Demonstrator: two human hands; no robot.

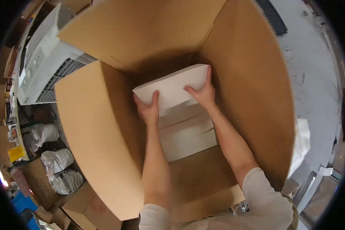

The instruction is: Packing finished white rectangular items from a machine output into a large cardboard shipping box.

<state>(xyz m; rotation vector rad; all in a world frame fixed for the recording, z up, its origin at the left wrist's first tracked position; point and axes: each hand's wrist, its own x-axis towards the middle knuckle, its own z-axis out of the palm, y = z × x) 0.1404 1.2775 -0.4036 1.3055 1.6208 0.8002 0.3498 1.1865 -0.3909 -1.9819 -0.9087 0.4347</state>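
Both my arms reach down into a large open cardboard box point(253, 88). Between my hands is a flat white box point(172, 84), tilted a little, its right end higher in the picture than its left. My left hand point(147, 109) grips its left end with the thumb on the near face. At the other end my right hand point(203, 92) holds the right corner, thumb on the near face and fingers round the edge. Below it, more white boxes point(189, 142) lie at the bottom of the carton. The undersides of my fingers are hidden.
The carton's left flap point(88, 138) folds outward. A pale appliance with a grille point(42, 69) stands at the far left. White plastic bags point(59, 161), smaller cardboard boxes point(90, 209) and a blue bin point(25, 203) crowd the left. Grey floor point(314, 96) lies to the right.
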